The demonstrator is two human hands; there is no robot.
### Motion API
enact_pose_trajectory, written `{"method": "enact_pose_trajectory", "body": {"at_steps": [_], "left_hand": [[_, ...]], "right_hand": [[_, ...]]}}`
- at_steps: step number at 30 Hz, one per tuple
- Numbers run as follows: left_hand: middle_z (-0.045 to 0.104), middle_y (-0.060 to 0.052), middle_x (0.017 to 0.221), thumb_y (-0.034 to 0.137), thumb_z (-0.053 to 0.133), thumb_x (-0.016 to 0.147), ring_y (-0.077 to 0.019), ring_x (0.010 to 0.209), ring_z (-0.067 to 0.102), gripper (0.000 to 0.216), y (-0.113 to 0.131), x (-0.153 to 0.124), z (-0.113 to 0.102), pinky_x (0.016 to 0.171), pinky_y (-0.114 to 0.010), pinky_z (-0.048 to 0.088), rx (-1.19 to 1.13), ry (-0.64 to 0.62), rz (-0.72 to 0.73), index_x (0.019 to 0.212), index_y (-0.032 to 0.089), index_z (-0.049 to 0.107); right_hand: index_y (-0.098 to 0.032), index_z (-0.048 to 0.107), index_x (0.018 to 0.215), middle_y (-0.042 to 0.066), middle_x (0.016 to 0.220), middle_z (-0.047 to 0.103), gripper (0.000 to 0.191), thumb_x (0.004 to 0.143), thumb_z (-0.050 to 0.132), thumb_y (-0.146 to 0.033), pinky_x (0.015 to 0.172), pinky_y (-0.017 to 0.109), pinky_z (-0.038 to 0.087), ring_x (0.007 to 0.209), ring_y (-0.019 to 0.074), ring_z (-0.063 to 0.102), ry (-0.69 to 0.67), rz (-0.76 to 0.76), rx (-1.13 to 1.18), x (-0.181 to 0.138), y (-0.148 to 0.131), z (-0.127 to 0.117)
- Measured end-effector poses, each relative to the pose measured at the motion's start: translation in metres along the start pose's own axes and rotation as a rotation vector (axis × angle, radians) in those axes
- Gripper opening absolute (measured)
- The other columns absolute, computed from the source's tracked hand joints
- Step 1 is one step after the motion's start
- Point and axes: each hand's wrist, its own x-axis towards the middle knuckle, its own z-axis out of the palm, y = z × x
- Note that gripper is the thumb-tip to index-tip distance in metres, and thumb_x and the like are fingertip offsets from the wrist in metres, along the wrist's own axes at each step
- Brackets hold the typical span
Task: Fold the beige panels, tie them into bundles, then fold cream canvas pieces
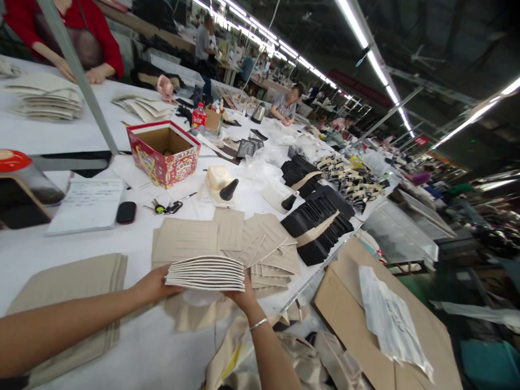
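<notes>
Between my two hands is a stack of beige panels, its white layered edges facing me. My left hand grips the stack's left end, and my right hand, below a silver bracelet, closes on its right end. Just behind the stack lie flat beige panels with stitched lines. More beige pieces are fanned out to the right of them. At the left, a pile of larger beige panels rests partly under my left forearm. Beige scraps hang below, near the table's front edge.
A red patterned box stands behind, with keys, a notebook and two glue bottles nearby. Bundled black pieces sit at the right edge. Cardboard leans beyond it. A person in red works across the table.
</notes>
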Motion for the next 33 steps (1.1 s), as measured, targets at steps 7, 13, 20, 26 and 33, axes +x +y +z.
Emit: {"method": "enact_pose_trajectory", "body": {"at_steps": [7, 13, 20, 26, 33], "left_hand": [[0.065, -0.01, 0.108, 0.042, 0.066, 0.066, -0.0256, 0.098, 0.059, 0.048, 0.036, -0.002, -0.032, 0.095, -0.038, 0.043, -0.051, -0.025, 0.175, 0.104, 0.014, 0.063], [0.067, -0.006, 0.097, 0.042, 0.067, 0.068, -0.0233, 0.086, 0.063, 0.053, 0.119, -0.045, -0.109, 0.077, -0.032, 0.053, -0.331, -0.029, 0.116, 0.112, 0.014, 0.056], [0.071, -0.004, 0.084, 0.041, 0.077, 0.056, -0.0237, 0.073, 0.067, 0.055, 0.12, -0.122, -0.16, 0.064, -0.03, 0.055, -0.532, 0.163, -0.215, 0.102, 0.016, 0.059], [0.071, -0.009, 0.086, 0.047, 0.076, 0.057, -0.0229, 0.071, 0.067, 0.063, 0.077, -0.186, -0.154, 0.064, -0.029, 0.055, -0.773, 0.271, -0.398, 0.106, 0.013, 0.055], [0.071, -0.007, 0.078, 0.049, 0.08, 0.05, -0.0224, 0.065, 0.067, 0.066, 0.049, -0.234, -0.133, 0.06, -0.029, 0.056, -0.913, 0.435, -0.561, 0.1, 0.014, 0.056]], "right_hand": [[-0.015, 0.064, 0.101, 0.012, 0.103, 0.066, 0.049, 0.057, 0.077, -0.031, 0.092, 0.046, 0.044, 0.1, 0.0281, 0.059, -0.032, 0.087, -0.068, 0.0, -0.026, -0.013], [-0.017, 0.061, 0.11, 0.01, 0.101, 0.067, 0.054, 0.062, 0.074, -0.036, 0.098, 0.045, 0.04, 0.105, 0.0268, 0.057, -0.162, 0.077, 0.193, 0.006, -0.129, 0.003], [-0.017, 0.053, 0.117, 0.01, 0.114, 0.062, 0.062, 0.063, 0.074, -0.04, 0.099, 0.041, 0.039, 0.115, 0.026, 0.051, -0.314, 0.112, 0.579, -0.014, -0.2, 0.072], [-0.023, 0.047, 0.113, 0.007, 0.11, 0.061, 0.062, 0.061, 0.073, -0.044, 0.073, 0.037, 0.052, 0.092, 0.0225, 0.062, -0.523, 0.432, 0.767, -0.025, -0.224, 0.1], [-0.018, 0.056, 0.094, 0.005, 0.087, 0.063, 0.052, 0.06, 0.071, -0.054, 0.065, 0.034, 0.05, 0.072, 0.0169, 0.061, -0.747, 0.718, 0.643, -0.004, -0.217, 0.133]]}}
